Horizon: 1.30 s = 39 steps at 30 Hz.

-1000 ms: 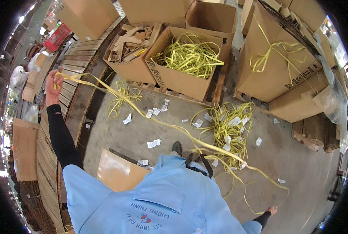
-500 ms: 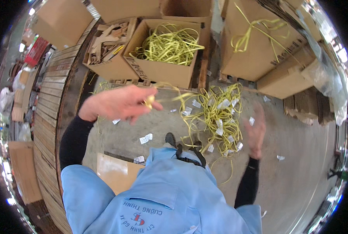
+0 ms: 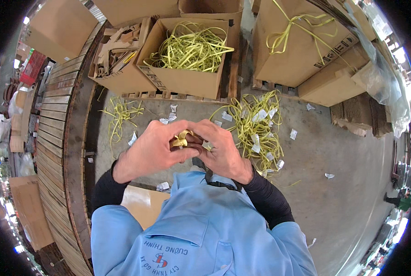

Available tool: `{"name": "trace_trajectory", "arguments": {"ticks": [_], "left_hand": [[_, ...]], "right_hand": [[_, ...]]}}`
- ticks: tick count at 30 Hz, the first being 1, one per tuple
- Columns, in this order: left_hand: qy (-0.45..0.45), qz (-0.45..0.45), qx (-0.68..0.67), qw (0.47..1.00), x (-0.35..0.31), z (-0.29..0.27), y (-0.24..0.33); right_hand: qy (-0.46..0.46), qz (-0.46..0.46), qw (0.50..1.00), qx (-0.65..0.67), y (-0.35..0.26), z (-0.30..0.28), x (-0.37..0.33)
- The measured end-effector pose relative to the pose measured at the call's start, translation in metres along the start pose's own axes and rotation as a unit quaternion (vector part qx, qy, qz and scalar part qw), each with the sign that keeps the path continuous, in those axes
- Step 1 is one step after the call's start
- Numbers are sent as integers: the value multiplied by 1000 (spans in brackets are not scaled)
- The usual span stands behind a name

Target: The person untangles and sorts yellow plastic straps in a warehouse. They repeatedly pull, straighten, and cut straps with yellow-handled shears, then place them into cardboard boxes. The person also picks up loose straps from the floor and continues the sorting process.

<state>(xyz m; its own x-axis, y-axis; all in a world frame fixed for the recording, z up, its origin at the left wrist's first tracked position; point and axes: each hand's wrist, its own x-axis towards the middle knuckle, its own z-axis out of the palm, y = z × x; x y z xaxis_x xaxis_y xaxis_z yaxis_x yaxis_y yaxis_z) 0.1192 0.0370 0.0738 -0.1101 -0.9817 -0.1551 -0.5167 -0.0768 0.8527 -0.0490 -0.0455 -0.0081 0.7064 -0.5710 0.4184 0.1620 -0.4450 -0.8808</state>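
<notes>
I have the left hand (image 3: pixel 152 148) grasping a bunched yellow strap (image 3: pixel 181 139), with the right hand (image 3: pixel 226 151) curled in against it — whether that one pinches too, I cannot tell. Just beyond the grip, to its right, a strap pile (image 3: pixel 260 127) lies tangled on the floor (image 3: pixel 336 202); farther ahead stands a carton (image 3: pixel 187 86) heaped with yellow strapping (image 3: pixel 191 49).

Yellow strap (image 3: pixel 181 140), light-blue shirt (image 3: pixel 191 218), black sleeves (image 3: pixel 269 198), brown box (image 3: pixel 187 83), grey floor (image 3: pixel 339 211)
</notes>
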Motion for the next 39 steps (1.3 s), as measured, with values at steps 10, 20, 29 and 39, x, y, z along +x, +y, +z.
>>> {"name": "trace_trajectory", "arguments": {"ticks": [10, 20, 29, 39], "left_hand": [[91, 140, 125, 978, -6, -8, -27], [4, 93, -226, 970, -6, 0, -28], [12, 82, -212, 974, -11, 6, -39], [114, 75, -199, 970, -39, -12, -80]], "right_hand": [[1, -6, 999, -35, -4, -19, 15], [-118, -40, 992, -3, -34, -30, 16], [-121, 53, 985, -115, -39, -21, 2], [-178, 170, 968, -56, -24, 8, 7]]}}
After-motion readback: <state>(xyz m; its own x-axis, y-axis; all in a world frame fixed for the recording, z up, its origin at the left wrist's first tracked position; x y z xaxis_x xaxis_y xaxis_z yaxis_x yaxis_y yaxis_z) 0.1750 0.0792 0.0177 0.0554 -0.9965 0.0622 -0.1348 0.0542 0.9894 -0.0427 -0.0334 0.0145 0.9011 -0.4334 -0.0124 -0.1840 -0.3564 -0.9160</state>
